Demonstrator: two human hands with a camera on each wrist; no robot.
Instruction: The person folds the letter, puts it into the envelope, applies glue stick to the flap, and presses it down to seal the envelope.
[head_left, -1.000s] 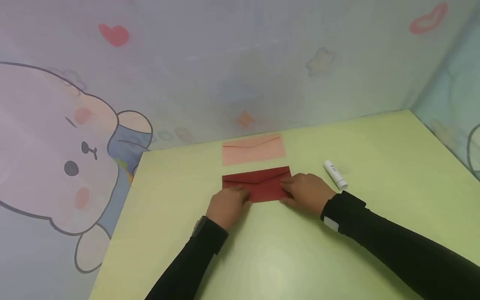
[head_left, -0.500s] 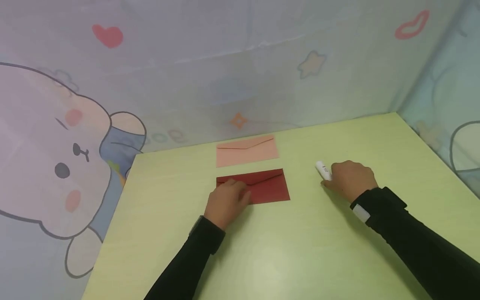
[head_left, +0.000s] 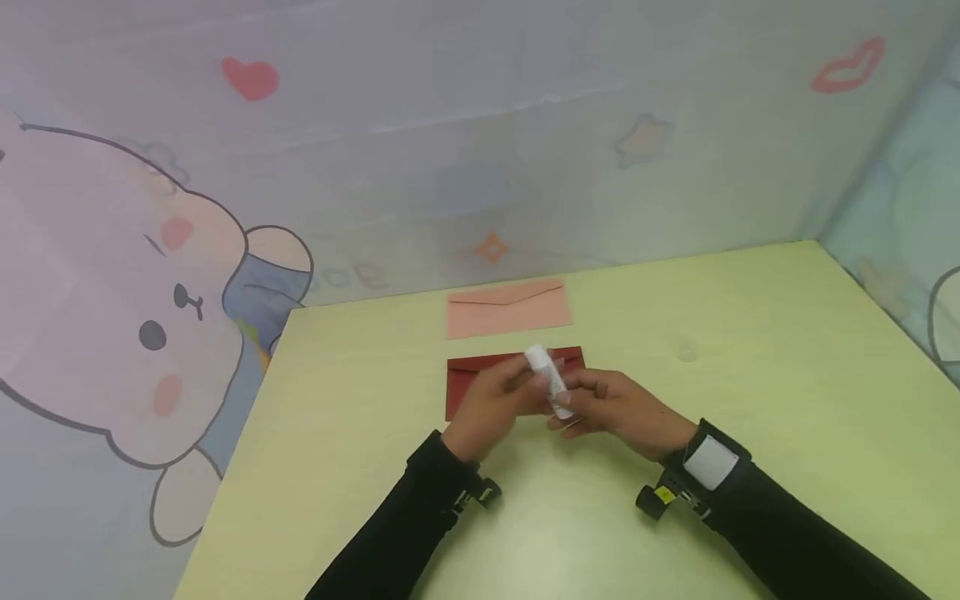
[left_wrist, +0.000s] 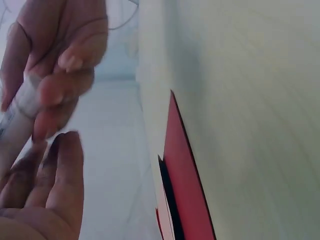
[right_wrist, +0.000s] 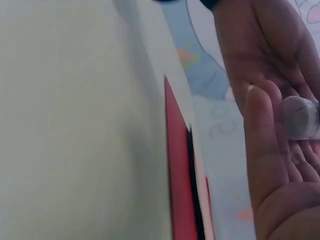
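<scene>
A white glue stick (head_left: 546,377) is held up over the near edge of the dark red envelope (head_left: 461,390). My right hand (head_left: 628,410) grips its lower end between thumb and curled fingers. Close beside the stick, my left hand (head_left: 489,408) reaches its fingers partly behind it. In the left wrist view the fingers of the left hand (left_wrist: 47,192) look fairly straight near the glue stick (left_wrist: 17,125); firm contact is hard to tell. The right wrist view shows the round end of the glue stick (right_wrist: 299,118) before the left palm. Both hands partly hide the envelope.
A pink envelope (head_left: 510,312) lies flat behind the red one. To the right, a small clear round item (head_left: 686,350) sits on the pale yellow table (head_left: 750,317). A printed cloth backdrop (head_left: 420,125) stands along the table's far edge.
My right hand left the red envelope, took hold of the glue stick on the right and brought it to the middle. My left hand has lifted off the envelope towards the stick.
</scene>
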